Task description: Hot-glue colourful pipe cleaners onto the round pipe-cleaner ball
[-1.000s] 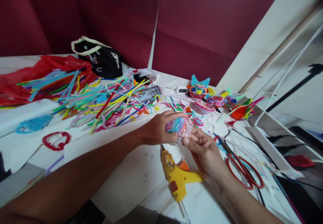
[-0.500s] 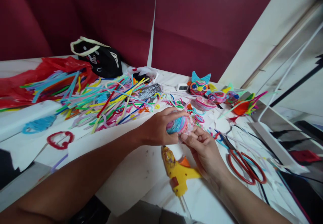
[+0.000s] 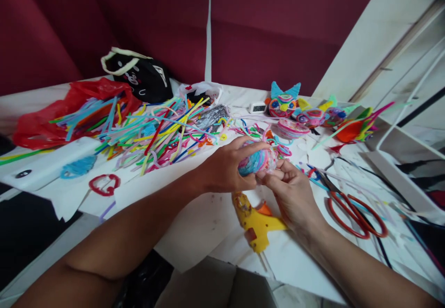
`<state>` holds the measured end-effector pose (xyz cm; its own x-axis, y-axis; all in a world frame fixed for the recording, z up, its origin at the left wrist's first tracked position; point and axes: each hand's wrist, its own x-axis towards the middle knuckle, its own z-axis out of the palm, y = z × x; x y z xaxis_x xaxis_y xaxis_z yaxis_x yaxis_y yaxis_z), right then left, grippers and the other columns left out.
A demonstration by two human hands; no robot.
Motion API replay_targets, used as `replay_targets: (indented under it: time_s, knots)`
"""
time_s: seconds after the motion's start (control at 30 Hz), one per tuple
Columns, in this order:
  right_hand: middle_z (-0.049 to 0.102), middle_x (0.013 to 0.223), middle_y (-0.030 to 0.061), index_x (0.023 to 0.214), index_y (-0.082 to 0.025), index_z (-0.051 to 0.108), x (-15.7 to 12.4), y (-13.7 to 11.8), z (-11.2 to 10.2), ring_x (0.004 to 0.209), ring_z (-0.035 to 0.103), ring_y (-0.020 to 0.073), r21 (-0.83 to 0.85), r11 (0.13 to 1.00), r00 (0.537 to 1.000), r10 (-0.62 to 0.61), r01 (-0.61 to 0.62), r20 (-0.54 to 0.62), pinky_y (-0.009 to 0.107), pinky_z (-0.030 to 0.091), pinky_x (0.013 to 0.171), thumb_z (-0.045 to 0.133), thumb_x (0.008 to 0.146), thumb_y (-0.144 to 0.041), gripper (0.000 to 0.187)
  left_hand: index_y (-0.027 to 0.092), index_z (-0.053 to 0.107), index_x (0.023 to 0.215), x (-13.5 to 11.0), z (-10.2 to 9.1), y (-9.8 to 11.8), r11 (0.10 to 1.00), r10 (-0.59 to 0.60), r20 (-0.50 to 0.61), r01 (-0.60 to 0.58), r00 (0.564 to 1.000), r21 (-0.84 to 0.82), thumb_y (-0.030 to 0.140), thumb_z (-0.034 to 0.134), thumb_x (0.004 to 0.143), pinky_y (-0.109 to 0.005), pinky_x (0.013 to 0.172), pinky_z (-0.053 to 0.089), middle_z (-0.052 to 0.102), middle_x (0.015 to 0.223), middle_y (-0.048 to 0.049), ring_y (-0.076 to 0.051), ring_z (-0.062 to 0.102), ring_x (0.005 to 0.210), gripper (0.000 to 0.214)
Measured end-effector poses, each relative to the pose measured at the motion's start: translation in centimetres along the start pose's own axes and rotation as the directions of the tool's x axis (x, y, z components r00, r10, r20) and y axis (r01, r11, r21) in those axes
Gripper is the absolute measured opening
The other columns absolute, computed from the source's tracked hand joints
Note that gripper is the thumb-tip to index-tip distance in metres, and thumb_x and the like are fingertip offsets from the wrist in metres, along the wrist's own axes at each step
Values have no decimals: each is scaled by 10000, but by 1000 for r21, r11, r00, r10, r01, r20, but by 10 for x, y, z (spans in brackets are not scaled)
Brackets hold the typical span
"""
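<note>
A rounded ball wound from blue, pink and pale pipe cleaners [image 3: 255, 162] is held up over the middle of the table. My left hand [image 3: 227, 164] wraps round it from the left, fingers over its top. From the right, my right hand [image 3: 290, 185] pinches at its lower right edge with thumb and fingers; whether a small piece sits in that pinch is hidden. Just below the hands lies a yellow hot glue gun [image 3: 257, 227] with an orange trigger. Scissors with red-orange handles [image 3: 356, 215] rest right of my right hand.
Loose pipe cleaners [image 3: 163, 132] lie heaped at the left, near a red plastic bag [image 3: 38, 122] and a black bag [image 3: 146, 78]. A small digital display [image 3: 257, 108] stands beside a blue-eared pipe-cleaner figure [image 3: 283, 102]. A white tray [image 3: 399, 178] edges the right.
The whole view has shifted, so the table and items appear further right and slightly higher. Both hands keep the same hold on the ball.
</note>
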<state>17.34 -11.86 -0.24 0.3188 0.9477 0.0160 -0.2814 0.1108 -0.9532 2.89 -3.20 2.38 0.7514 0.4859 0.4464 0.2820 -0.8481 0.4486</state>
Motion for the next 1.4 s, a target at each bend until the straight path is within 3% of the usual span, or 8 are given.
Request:
replay_targets:
  time_s: [0.2, 0.53, 0.9, 1.4]
  knots:
    - [675, 634, -47, 756, -210, 605, 0, 0, -2, 573, 626, 121, -90, 995, 999, -44, 46, 17, 246, 499, 575, 781, 664, -224, 199, 221, 518, 1333, -1, 1, 4, 999, -32, -12, 32, 999, -21, 216, 621, 680, -416, 1036, 476, 508, 1376, -131, -285, 554, 1220, 661]
    - [637, 549, -52, 714, -192, 577, 3, 0, 0, 500, 540, 96, -111, 994, 999, -15, 11, -42, 228, 431, 517, 767, 574, -225, 239, 204, 507, 1345, 1, 4, 2, 998, -57, 31, 58, 998, -33, 205, 606, 683, -422, 1059, 452, 522, 1359, -129, -282, 544, 1227, 669]
    - [620, 557, -58, 720, -190, 585, 4, 0, -1, 492, 506, 85, -29, 999, 999, 32, -33, -38, 228, 427, 517, 785, 564, -237, 258, 231, 430, 1423, 0, 2, -8, 995, -36, 108, 46, 993, -89, 223, 600, 741, -403, 1110, 393, 489, 1423, -103, -254, 480, 1311, 703]
    - [628, 548, -55, 710, -185, 578, 3, -2, 2, 493, 526, 88, -1, 999, 998, 54, -54, -38, 229, 441, 531, 792, 549, -213, 269, 206, 492, 1352, 2, 5, -6, 992, -51, 71, 58, 996, -108, 200, 611, 685, -439, 1094, 410, 540, 1372, -118, -277, 526, 1255, 677]
